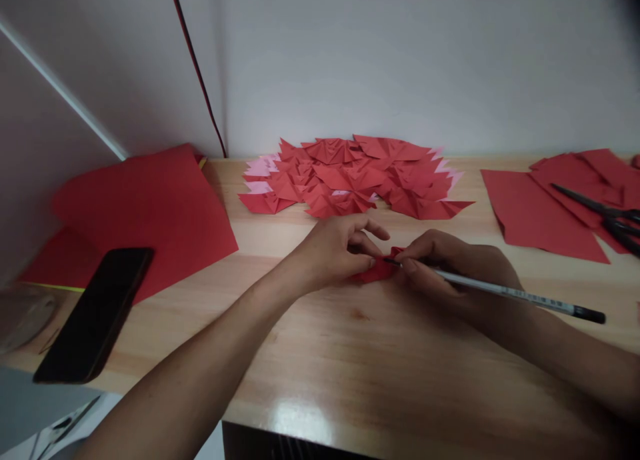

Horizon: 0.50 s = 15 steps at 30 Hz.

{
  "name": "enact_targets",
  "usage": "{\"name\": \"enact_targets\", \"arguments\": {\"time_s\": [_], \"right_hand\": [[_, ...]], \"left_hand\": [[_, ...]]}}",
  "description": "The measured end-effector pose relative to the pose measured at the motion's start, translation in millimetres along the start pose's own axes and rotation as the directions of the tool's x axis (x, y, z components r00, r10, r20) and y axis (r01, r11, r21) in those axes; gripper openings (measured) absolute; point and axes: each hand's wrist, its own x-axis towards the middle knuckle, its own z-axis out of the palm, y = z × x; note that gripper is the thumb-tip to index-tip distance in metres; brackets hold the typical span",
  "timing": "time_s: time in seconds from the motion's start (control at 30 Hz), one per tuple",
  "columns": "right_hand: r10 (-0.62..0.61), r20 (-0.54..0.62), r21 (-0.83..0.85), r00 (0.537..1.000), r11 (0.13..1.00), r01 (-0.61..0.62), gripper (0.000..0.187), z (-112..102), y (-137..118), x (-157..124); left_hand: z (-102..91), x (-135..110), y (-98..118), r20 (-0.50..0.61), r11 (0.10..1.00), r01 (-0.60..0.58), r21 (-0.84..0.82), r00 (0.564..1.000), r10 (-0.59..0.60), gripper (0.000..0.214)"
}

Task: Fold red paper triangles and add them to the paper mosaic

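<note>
At the middle of the wooden table (320,353), my left hand (336,247) pinches a small folded piece of red paper (376,271), fingers curled around it. My right hand (450,265) grips a white pen (520,295) with a black cap; its tip rests against the red paper, and the pen's shaft points right. The two hands almost touch over the paper, most of which is hidden beneath them.
A pile of folded red paper pieces (350,177) lies behind the hands by the wall. Red paper sheets (150,207) and a black phone (95,313) lie at left. More red sheets (545,213) with black scissors (607,217) sit at right.
</note>
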Motion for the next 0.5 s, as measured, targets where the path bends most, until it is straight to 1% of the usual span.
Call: {"name": "enact_targets", "arguments": {"time_s": [0.33,0.43,0.5], "right_hand": [[0.000,0.018,0.010,1.000,1.000,-0.001,0.013,0.4,1.5,0.7],[0.031,0.024,0.007,0.999,0.999,-0.032,0.013,0.1,1.1,-0.1],[0.049,0.000,0.029,0.999,0.998,-0.049,0.014,-0.3,2.0,-2.0]], "left_hand": [[-0.1,0.1,-1.1,-0.002,1.000,-0.008,0.005,1.000,0.008,0.036],[0.3,0.2,-0.7,-0.004,1.000,0.000,-0.007,1.000,0.000,0.035],[0.4,0.4,-0.8,-0.006,1.000,0.002,-0.008,1.000,-0.002,0.035]]}}
